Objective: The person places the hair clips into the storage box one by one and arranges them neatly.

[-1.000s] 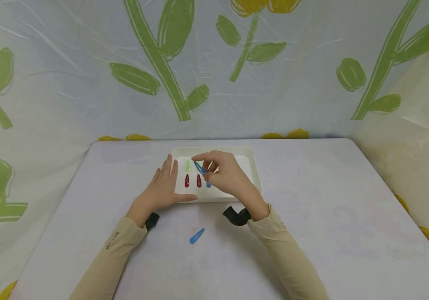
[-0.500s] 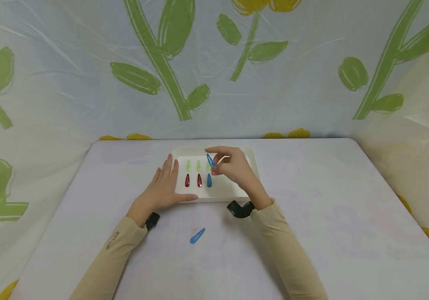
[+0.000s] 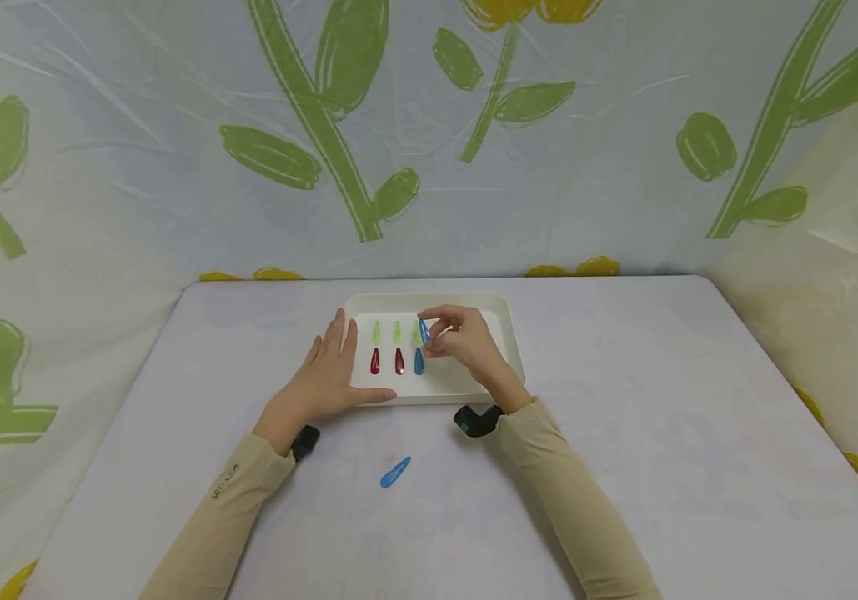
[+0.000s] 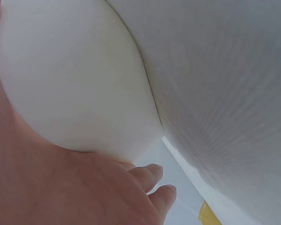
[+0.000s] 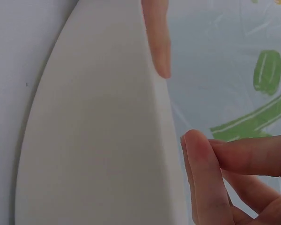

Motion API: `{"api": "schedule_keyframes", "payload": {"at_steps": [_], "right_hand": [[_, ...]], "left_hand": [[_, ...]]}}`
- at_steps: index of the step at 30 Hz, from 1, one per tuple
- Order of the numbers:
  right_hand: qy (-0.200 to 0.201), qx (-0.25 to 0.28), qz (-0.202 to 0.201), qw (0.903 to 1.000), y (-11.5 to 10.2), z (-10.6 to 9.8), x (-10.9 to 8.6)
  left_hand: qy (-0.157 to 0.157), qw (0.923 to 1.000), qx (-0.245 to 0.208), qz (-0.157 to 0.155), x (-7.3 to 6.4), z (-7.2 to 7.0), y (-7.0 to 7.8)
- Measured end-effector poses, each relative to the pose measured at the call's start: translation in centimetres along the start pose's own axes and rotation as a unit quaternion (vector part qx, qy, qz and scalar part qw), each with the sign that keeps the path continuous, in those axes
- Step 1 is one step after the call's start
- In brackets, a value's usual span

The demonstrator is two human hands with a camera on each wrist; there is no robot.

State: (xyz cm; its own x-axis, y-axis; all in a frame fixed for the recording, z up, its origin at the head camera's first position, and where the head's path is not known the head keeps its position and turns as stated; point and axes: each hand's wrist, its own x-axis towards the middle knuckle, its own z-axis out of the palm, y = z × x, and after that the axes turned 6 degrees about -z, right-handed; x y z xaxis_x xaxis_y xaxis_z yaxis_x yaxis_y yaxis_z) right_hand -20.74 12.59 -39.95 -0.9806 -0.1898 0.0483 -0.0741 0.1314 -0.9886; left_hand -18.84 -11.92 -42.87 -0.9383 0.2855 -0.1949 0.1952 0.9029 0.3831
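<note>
In the head view my right hand (image 3: 468, 340) pinches a blue hair clip (image 3: 424, 332) between thumb and fingers, over the white tray (image 3: 509, 333). A third green hair clip (image 3: 416, 333) lies beside it, partly covered. Two more green clips, the left one (image 3: 377, 332) and the middle one (image 3: 397, 332), complete that row. In front of them lie two red hair clips (image 3: 374, 361) and another blue clip (image 3: 418, 361). My left hand (image 3: 323, 379) rests on the tray's left front corner, fingers spread, thumb along the front rim. The right wrist view does not show the held clip.
A loose blue hair clip (image 3: 395, 472) lies on the white table (image 3: 624, 467) in front of the tray. Behind the table hangs a leaf-patterned curtain (image 3: 586, 183). Dark wrist cameras, such as the right one (image 3: 476, 421), sit under both wrists.
My right hand has moved right with the blue clip, uncovering the blue clip in the front row, then come down slightly towards the tray. My left hand stays in place.
</note>
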Motion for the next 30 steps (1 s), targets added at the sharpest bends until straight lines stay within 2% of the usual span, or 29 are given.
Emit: {"api": "schedule_keyframes", "payload": {"at_steps": [9,18,30], "right_hand": [[0.021,-0.018,0.030,0.9992,1.6,0.2,0.5],[0.016,-0.078,0.059,0.9951,2.7,0.3,0.7],[0.005,-0.104,0.052,0.9932,3.0,-0.1,0.4]], "left_hand": [[0.004,1.0000,0.001,0.003,-0.1,-0.1,0.0],[0.000,1.0000,0.000,0.002,0.0,0.0,0.0],[0.003,1.0000,0.000,0.004,-0.1,0.0,0.1]]}}
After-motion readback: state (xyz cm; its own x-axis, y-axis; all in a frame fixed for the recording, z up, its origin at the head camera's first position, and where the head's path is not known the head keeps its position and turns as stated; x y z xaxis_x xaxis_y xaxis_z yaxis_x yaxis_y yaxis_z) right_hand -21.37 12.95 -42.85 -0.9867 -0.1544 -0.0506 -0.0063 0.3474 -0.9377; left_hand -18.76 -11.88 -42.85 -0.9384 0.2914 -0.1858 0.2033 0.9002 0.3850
